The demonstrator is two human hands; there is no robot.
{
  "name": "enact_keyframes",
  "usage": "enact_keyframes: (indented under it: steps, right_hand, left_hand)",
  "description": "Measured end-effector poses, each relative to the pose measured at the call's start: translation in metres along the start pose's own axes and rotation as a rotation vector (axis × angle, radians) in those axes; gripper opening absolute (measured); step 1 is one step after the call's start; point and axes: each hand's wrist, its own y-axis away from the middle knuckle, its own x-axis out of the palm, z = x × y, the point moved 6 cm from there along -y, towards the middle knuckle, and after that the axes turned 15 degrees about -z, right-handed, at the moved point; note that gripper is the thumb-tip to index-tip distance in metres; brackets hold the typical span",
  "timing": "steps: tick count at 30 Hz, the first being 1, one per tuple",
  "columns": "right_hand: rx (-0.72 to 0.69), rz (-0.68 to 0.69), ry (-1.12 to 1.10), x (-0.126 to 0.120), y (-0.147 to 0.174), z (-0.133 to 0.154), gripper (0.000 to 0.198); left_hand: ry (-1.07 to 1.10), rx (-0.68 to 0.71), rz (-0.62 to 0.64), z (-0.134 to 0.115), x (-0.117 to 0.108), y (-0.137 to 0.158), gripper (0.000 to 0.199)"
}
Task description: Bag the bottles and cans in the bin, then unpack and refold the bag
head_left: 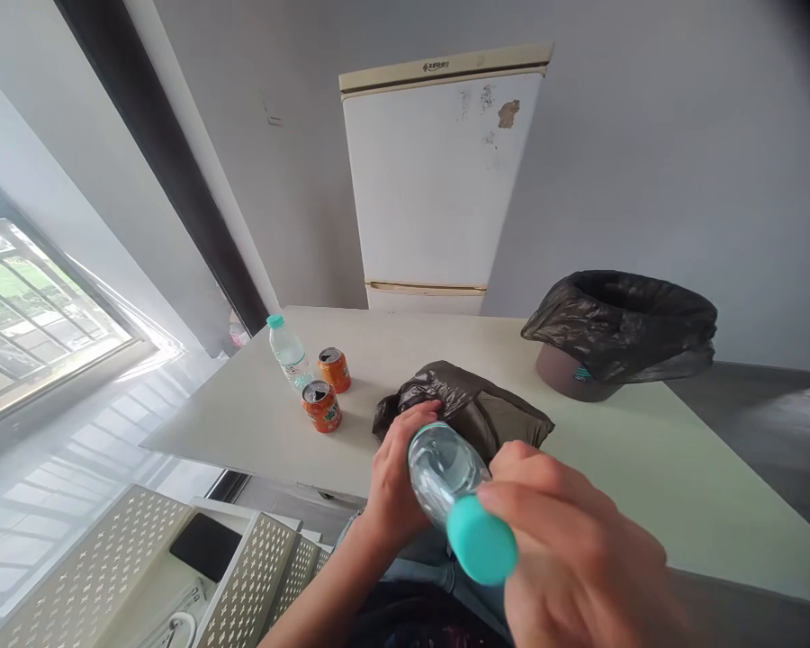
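Above the near edge of a long off-white table [688, 495], a clear plastic bottle with a ribbed-looking shoulder [442, 463] is held tilted, its round turquoise screw cap [481, 540] pointed toward the camera. Bottle body is wrapped from the left by the left hand [400, 477]; fingers are bent round it, opened only to bottle width. Cap edge is met from the right by the right hand [573, 531]; fingers are curled in, with the cap caught at the index finger and thumb side. Firmness of that hold cannot be told; the hand is partly blurred.

Just beyond the bottle, a crumpled black plastic bag [476, 405] is laid on the tabletop. It is overlapped in view by the left fingertips; contact cannot be told. To the left, two orange metal drink cans are stood upright close together: nearer can [322, 409], farther can [336, 371]. Beside them, a second clear bottle with a turquoise cap [286, 351] is stood upright.

At the table's right, a brown round bin [567, 373] is placed, its rim covered by a black plastic liner [621, 337]. Behind the table, a white two-door refrigerator [438, 189] is seen. Lower left, a flat black rectangular object [206, 546] is set between beige perforated panels [121, 540].
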Motion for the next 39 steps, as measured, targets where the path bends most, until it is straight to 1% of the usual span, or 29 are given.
enact_keyframes:
  steps: [1,2,3,4,6,7,8,9,10,13,15,17,19,20,21,23,24,26,30,35,37,39]
  right_hand:
    - [0.031,-0.085,-0.041,-0.003,-0.003,-0.006,0.041]
    - [0.069,-0.141,-0.071,-0.006,-0.006,-0.016,0.045]
    - [0.094,-0.159,-0.076,-0.006,-0.007,-0.028,0.043]
    - [0.119,-0.094,-0.034,-0.002,-0.007,-0.043,0.036]
    - [0.169,0.110,0.137,0.011,-0.001,-0.080,0.025]
    - [0.195,0.204,0.230,0.017,0.006,-0.100,0.023]
    - [0.217,0.260,0.312,0.022,0.012,-0.118,0.023]
    - [0.229,0.285,0.382,0.024,0.019,-0.135,0.025]
    - [0.233,0.278,0.445,0.025,0.024,-0.149,0.026]
    - [0.192,0.204,0.560,0.018,0.035,-0.177,0.024]
    - [0.170,0.178,0.594,0.009,0.038,-0.188,0.019]
    - [0.175,0.175,0.620,-0.001,0.040,-0.197,0.016]
    - [0.193,0.168,0.642,-0.013,0.043,-0.205,0.015]
    - [0.202,0.162,0.652,-0.018,0.045,-0.208,0.015]
    - [0.210,0.159,0.662,-0.024,0.047,-0.211,0.015]
    - [0.222,0.158,0.682,-0.033,0.052,-0.216,0.017]
    - [0.226,0.159,0.691,-0.036,0.054,-0.218,0.020]
    - [0.223,0.155,0.707,-0.042,0.057,-0.218,0.024]
    - [0.216,0.143,0.710,-0.049,0.058,-0.216,0.025]
    - [0.242,0.104,0.725,-0.056,0.057,-0.215,0.016]
    - [0.285,0.083,0.734,-0.059,0.058,-0.217,0.012]
    - [0.357,0.038,0.745,-0.065,0.060,-0.221,0.015]
  left_hand:
    - [0.006,-0.029,-0.025,0.002,-0.004,-0.001,0.044]
    - [-0.005,-0.056,-0.055,0.002,-0.010,-0.002,0.049]
    - [-0.033,-0.079,-0.087,0.002,-0.017,-0.002,0.053]
    - [-0.066,-0.095,-0.118,0.000,-0.026,-0.003,0.057]
    - [-0.109,-0.122,-0.157,-0.004,-0.047,-0.002,0.063]
    - [-0.121,-0.135,-0.171,-0.006,-0.058,-0.001,0.065]
    - [-0.137,-0.140,-0.195,-0.007,-0.070,-0.001,0.064]
    - [-0.164,-0.140,-0.227,-0.008,-0.082,-0.002,0.062]
    - [-0.203,-0.142,-0.276,-0.007,-0.095,-0.005,0.060]
    - [-0.403,-0.171,-0.484,0.005,-0.135,-0.020,0.057]
    - [-0.592,-0.196,-0.620,0.024,-0.159,-0.033,0.056]
    - [-0.767,-0.197,-0.684,0.051,-0.177,-0.043,0.059]
    - [-0.751,-0.286,-0.767,0.092,-0.196,-0.042,0.076]
    - [-0.746,-0.348,-0.784,0.114,-0.204,-0.039,0.081]
    - [-0.754,-0.409,-0.768,0.136,-0.210,-0.034,0.081]
    - [-0.787,-0.539,-0.705,0.175,-0.219,-0.022,0.073]
    - [-0.814,-0.565,-0.676,0.188,-0.222,-0.017,0.071]
    - [-0.858,-0.574,-0.635,0.205,-0.225,-0.011,0.070]
    - [-0.840,-0.548,-0.625,0.214,-0.223,-0.011,0.072]
    - [-0.775,-0.565,-0.570,0.223,-0.215,-0.014,0.074]
    - [-0.766,-0.566,-0.551,0.229,-0.213,-0.013,0.077]
    - [-0.747,-0.571,-0.528,0.234,-0.211,-0.013,0.079]
